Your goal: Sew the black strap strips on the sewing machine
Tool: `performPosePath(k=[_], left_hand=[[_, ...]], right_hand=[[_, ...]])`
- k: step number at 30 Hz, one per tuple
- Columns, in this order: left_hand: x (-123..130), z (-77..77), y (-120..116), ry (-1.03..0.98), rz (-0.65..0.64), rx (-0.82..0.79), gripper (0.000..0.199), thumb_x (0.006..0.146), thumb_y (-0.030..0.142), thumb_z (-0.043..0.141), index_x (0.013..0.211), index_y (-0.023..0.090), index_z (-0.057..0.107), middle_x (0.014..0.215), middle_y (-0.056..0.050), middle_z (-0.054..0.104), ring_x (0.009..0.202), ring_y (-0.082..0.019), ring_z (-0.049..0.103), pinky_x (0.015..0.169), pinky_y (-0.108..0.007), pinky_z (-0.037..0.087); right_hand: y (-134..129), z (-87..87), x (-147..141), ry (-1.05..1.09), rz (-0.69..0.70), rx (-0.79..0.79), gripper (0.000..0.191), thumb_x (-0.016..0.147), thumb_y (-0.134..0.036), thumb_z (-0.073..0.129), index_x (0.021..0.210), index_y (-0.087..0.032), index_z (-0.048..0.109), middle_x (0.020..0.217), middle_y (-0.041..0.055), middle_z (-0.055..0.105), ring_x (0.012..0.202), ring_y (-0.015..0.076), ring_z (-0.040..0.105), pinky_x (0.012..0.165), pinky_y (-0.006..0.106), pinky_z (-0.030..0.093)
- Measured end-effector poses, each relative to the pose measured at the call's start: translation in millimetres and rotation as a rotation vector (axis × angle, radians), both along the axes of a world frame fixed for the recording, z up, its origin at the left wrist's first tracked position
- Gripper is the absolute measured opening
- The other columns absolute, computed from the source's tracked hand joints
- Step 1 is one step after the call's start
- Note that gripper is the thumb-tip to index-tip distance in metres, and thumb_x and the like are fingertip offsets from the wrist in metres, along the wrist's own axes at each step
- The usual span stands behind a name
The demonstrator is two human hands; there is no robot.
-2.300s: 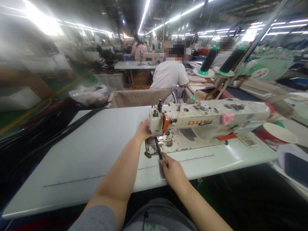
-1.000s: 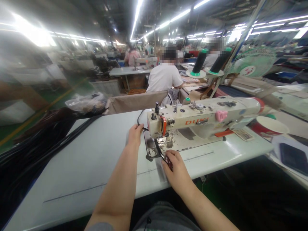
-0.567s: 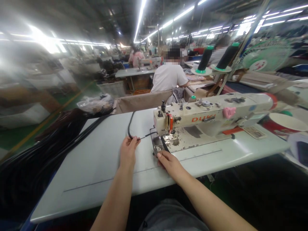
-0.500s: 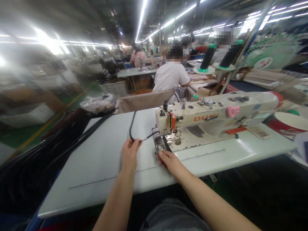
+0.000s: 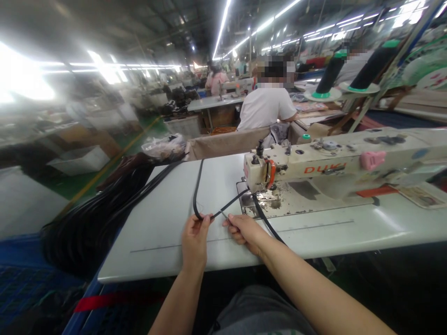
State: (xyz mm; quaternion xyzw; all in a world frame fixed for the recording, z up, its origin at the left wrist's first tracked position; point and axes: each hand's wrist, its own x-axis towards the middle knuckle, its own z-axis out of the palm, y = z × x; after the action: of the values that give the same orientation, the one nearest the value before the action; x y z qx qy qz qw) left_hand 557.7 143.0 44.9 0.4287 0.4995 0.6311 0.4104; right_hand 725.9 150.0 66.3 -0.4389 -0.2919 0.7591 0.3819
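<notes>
My left hand [image 5: 197, 232] pinches a narrow black strip [image 5: 197, 190] between thumb and fingertips, left of the sewing machine [image 5: 300, 160]. From there the strip runs back across the white table, and another stretch [image 5: 232, 202] leads up to the needle area. My right hand [image 5: 240, 228] is closed around a small metal tool, apparently thread snips [image 5: 224, 214], mostly hidden in the fingers. Its tip meets the strip just right of my left fingertips. A further length of black strip [image 5: 267, 221] comes out from under the machine head and passes behind my right forearm.
Bundled black strips [image 5: 84, 232] hang over the table's left end, above a blue crate [image 5: 24, 274]. Black thread cones [image 5: 330, 77] stand behind the machine. A fabric-lined bin [image 5: 223, 142] borders the far edge, and a person in white [image 5: 265, 109] sits beyond it.
My right hand has moved from beside the needle plate to the strip near my left hand. More strip now shows between the machine and my hands. The view has swung left.
</notes>
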Motion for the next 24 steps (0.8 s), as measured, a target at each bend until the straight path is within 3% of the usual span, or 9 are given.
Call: performPosePath(k=[9,12,15,19,24], left_hand=[[-8.7,6.0,-13.7,0.097,-0.046,-0.065,0.037,0.083,0.049,0.08,0.099,0.018,0.067,0.1,-0.007,0.078,0.099,-0.022,0.074,0.095,-0.036,0.058],[-14.1,10.9,-17.9,0.147,-0.163,-0.135,0.037,0.08,0.048,0.083,0.095,0.018,0.068,0.096,-0.007,0.078,0.091,-0.02,0.074,0.087,-0.032,0.059],[-17.4,14.0,-23.9,0.084,-0.313,-0.228,0.039,0.075,0.047,0.087,0.09,0.017,0.067,0.085,-0.004,0.077,0.078,-0.018,0.073,0.078,-0.03,0.059],[-17.8,11.5,-33.6,-0.011,-0.395,-0.315,0.046,0.068,0.046,0.091,0.093,0.016,0.066,0.071,0.001,0.07,0.067,-0.017,0.072,0.067,-0.029,0.06],[-19.6,3.1,-45.3,-0.001,-0.413,-0.332,0.051,0.067,0.039,0.093,0.104,0.016,0.067,0.074,0.002,0.07,0.069,-0.018,0.074,0.069,-0.029,0.06]], right_hand=[[-5.3,-0.5,0.1,-0.017,0.032,0.129,0.047,0.085,-0.066,0.065,0.081,-0.021,0.054,0.056,-0.0108,0.033,0.045,0.0049,0.015,0.046,0.021,0.006],[-10.6,-2.7,2.5,-0.085,0.033,0.232,0.051,0.084,-0.073,0.061,0.084,-0.022,0.055,0.056,-0.0098,0.036,0.046,0.0068,0.018,0.047,0.022,0.011],[-17.5,-5.0,6.3,-0.313,0.023,0.389,0.049,0.086,-0.072,0.058,0.083,-0.023,0.056,0.058,-0.0071,0.04,0.051,0.0108,0.032,0.05,0.025,0.024],[-26.0,-4.6,12.3,-0.711,0.01,0.587,0.037,0.091,-0.058,0.056,0.078,-0.023,0.053,0.071,-0.0015,0.053,0.07,0.0172,0.05,0.066,0.029,0.037],[-30.4,2.3,14.7,-0.923,0.092,0.615,0.029,0.097,-0.05,0.047,0.087,-0.024,0.056,0.084,0.0022,0.063,0.082,0.0209,0.058,0.075,0.032,0.039]])
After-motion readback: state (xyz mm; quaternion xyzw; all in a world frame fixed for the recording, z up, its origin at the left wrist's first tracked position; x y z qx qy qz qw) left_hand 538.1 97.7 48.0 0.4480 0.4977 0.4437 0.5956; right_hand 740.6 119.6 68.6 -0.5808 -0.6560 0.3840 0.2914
